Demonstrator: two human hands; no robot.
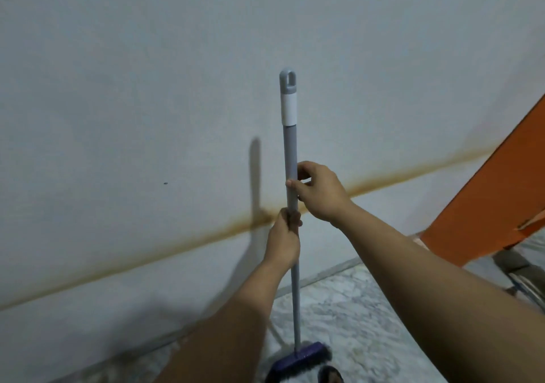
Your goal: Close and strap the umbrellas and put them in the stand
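Left hand point(282, 235) clenched round the grey broom handle point(290, 152); right hand point(320, 189) pinched it just above. Handle stood near upright, hanging cap on top, purple brush head point(298, 357) down on the marbled floor point(368, 309). White wall point(147, 87) with a rust-brown streak behind. No umbrella or stand in view; orange panel point(483, 199) at right.

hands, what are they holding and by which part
Both hands grip a broom by its grey pole: left hand lower, right hand just above it, mid-pole. The brush head is near the floor.
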